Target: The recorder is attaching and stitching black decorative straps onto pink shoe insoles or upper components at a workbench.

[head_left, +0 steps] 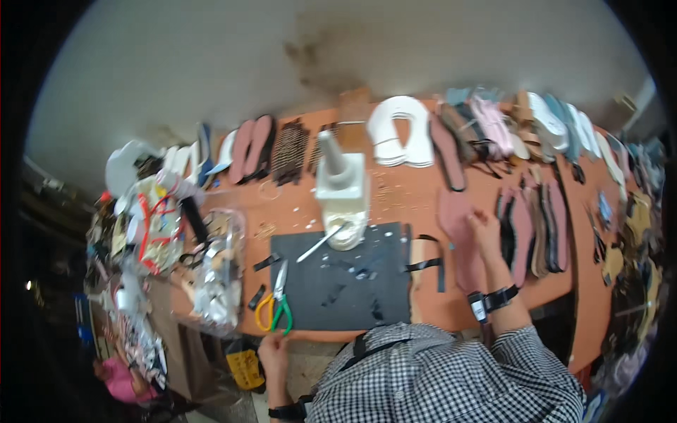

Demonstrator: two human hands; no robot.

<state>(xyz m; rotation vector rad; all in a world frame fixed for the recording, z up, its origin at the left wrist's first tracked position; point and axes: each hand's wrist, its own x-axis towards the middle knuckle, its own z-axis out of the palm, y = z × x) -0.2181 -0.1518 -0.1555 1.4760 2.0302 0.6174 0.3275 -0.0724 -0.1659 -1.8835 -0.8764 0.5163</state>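
My right hand (484, 233) reaches over the table's right half, fingers curled at the edge of a pink insole (458, 247) and seemingly gripping it. At the front edge, my left hand (273, 352) is closed with fingertips together, just below the scissors' handles; anything inside it is hidden. The scissors (281, 292), with one yellow and one green handle, lie across the left border of a dark grey mat (338, 282). Black strap pieces (377, 307) are scattered on that mat. Beyond it stands a pale glue container (340, 183), a white stick (319, 243) leaning at its near end.
White sole shapes (400, 134), pink insoles (250, 144) and brown woven straps (289, 151) line the orange table's back. More insoles (539, 225) lie right of my right hand. Plastic bags (215, 282) crowd the left. A person in pink (127, 381) is at lower left.
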